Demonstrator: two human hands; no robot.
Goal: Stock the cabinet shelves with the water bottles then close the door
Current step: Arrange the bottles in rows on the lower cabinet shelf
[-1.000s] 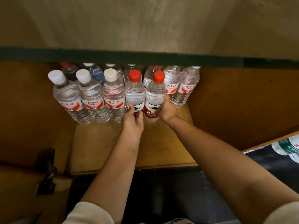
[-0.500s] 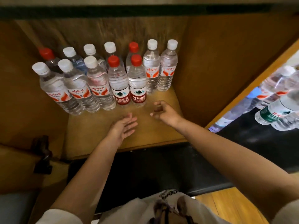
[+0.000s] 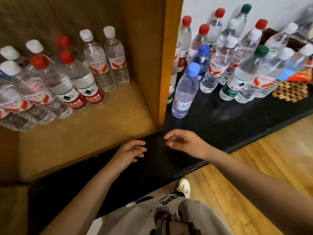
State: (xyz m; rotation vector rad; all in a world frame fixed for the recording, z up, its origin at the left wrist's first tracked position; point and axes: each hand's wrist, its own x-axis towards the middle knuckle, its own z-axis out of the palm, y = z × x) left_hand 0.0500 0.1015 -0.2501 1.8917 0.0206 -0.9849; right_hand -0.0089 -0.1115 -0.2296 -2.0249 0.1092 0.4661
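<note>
Upright, clear water bottles with red and white caps fill the shelf.

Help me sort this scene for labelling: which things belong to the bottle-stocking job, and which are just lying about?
Job:
wooden cabinet shelf
clear plastic bottles already shelved
waiting bottles on the black ledge
empty left hand
empty right hand

Lying about:
woven honeycomb mat
orange packet

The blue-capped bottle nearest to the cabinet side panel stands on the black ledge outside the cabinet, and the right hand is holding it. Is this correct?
Not quite. The head view shows the blue-capped bottle standing on the black ledge outside the cabinet, but the right hand is not holding it: that hand is empty, fingers loosely curled, well in front of the bottle.
</note>
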